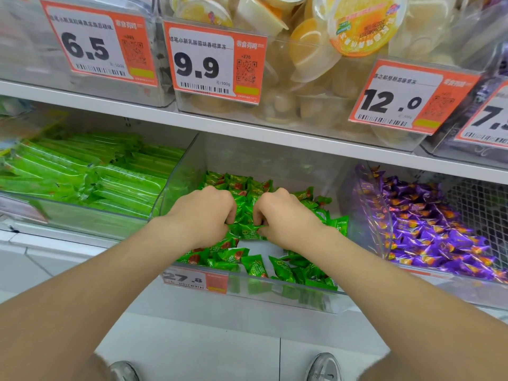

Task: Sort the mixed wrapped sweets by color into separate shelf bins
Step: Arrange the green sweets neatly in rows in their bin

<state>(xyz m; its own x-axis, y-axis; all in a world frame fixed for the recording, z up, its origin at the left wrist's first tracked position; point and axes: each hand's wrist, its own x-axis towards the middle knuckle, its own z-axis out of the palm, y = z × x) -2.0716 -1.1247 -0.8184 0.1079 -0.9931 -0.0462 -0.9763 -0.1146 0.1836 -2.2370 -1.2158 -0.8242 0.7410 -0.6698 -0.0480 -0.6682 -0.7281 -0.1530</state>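
Observation:
A clear middle bin (275, 291) on the lower shelf holds several green wrapped sweets (255, 266). Both hands reach into it from the front. My left hand (204, 215) is curled, knuckles up, with its fingers closed on green sweets (242, 229) in the pile. My right hand (283, 218) mirrors it close beside, fingers curled round green sweets from the same spot. What lies under the palms is hidden. To the right, a second clear bin (365, 215) holds several purple wrapped sweets (428, 232).
A left bin (90, 218) holds long green packets. The upper shelf (233, 127) carries clear bins of jelly cups behind orange price tags (214, 59). An orange price tag (195, 279) hangs on the middle bin's front. My shoes (324, 367) stand on the pale floor below.

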